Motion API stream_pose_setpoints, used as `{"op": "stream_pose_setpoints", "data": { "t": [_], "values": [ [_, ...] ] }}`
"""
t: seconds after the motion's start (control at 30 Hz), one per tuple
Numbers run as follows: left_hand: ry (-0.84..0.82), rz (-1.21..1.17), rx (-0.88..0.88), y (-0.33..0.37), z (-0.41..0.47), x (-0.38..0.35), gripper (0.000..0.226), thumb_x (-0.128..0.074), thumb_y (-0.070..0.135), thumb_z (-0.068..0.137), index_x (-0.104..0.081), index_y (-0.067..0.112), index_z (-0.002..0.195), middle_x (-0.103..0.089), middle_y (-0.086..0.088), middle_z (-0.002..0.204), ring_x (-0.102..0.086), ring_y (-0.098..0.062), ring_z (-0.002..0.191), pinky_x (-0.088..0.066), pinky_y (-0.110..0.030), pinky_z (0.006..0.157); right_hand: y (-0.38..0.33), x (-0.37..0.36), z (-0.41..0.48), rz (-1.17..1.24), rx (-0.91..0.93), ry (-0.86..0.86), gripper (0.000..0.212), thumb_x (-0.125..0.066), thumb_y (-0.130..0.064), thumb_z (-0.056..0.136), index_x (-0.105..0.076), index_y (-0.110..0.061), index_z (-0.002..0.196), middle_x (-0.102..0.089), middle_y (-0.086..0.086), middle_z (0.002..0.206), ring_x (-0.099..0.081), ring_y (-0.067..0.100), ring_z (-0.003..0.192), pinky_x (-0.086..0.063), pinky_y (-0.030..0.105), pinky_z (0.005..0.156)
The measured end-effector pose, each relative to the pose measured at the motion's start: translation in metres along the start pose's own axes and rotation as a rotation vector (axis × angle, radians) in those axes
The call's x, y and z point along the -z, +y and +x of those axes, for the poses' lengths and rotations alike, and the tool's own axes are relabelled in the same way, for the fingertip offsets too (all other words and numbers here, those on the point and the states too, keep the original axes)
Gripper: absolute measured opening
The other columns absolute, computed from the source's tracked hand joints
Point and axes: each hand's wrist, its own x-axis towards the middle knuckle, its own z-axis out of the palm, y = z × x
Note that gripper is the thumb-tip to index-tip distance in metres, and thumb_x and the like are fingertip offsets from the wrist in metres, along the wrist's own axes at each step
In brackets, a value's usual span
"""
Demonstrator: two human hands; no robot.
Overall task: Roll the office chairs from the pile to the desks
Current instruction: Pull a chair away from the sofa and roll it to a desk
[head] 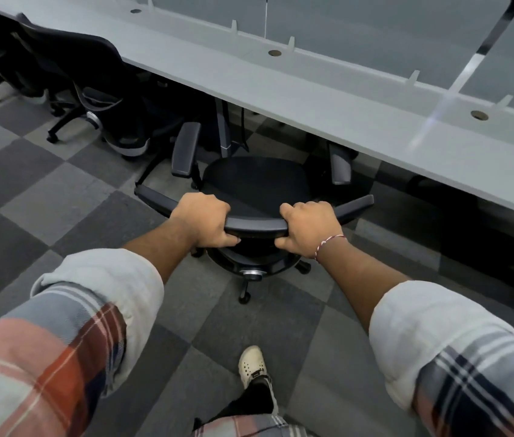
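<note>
Plaid-sleeved arms [69,326]: my left hand [200,220] and right hand [309,230] clasp the black mesh office chair [249,181] by its backrest.
Progress: seat nearly under the long grey desk [312,99]; I judge a final push remains.

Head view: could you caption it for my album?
Left hand and right hand grip the backrest of an office chair facing the long grey desk.

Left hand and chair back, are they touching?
Touching. The head view shows the left hand gripping the top edge of the chair back, fingers curled over it and thumb underneath.
</note>
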Motion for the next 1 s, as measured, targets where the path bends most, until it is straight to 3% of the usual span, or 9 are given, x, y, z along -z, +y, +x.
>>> {"op": "stream_pose_setpoints", "data": {
  "t": [0.2,0.33,0.67,1.0],
  "values": [
    [0.035,-0.04,-0.067,-0.012,-0.071,-0.017,0.05,-0.053,0.078,0.074,-0.059,0.032,0.093,-0.063,0.01,0.085,-0.064,-0.018,0.081,-0.046,-0.032,0.063,-0.065,0.013,-0.039,0.009,0.021,0.016,0.05,-0.06,-0.064,0.078,-0.034,-0.022,0.09,-0.065,0.002,0.09,-0.064,0.028,0.083,-0.034,0.033,0.062],
    [0.098,-0.054,-0.113,-0.015,-0.115,-0.031,0.051,-0.052,0.078,0.074,-0.06,0.033,0.098,-0.066,0.011,0.09,-0.065,-0.017,0.082,-0.043,-0.032,0.061,-0.101,0.018,-0.072,0.027,0.017,0.014,0.05,-0.06,-0.063,0.079,-0.035,-0.022,0.09,-0.065,0.002,0.089,-0.064,0.027,0.082,-0.034,0.033,0.062],
    [0.159,-0.027,-0.182,-0.039,-0.2,-0.049,0.047,-0.051,0.075,0.076,-0.055,0.03,0.086,-0.064,0.008,0.082,-0.065,-0.018,0.075,-0.042,-0.032,0.057,-0.186,0.03,-0.119,0.006,-0.052,-0.01,0.05,-0.06,-0.065,0.079,-0.036,-0.022,0.09,-0.066,0.002,0.091,-0.065,0.028,0.083,-0.037,0.034,0.063],
    [0.17,0.049,-0.325,-0.098,-0.238,-0.058,0.045,-0.053,0.072,0.075,-0.058,0.029,0.086,-0.064,0.008,0.081,-0.064,-0.017,0.075,-0.034,-0.031,0.056,-0.275,0.047,-0.127,0.032,-0.186,-0.02,0.049,-0.059,-0.062,0.08,-0.036,-0.02,0.088,-0.066,0.003,0.09,-0.065,0.029,0.082,-0.036,0.035,0.063]
  ]
}}
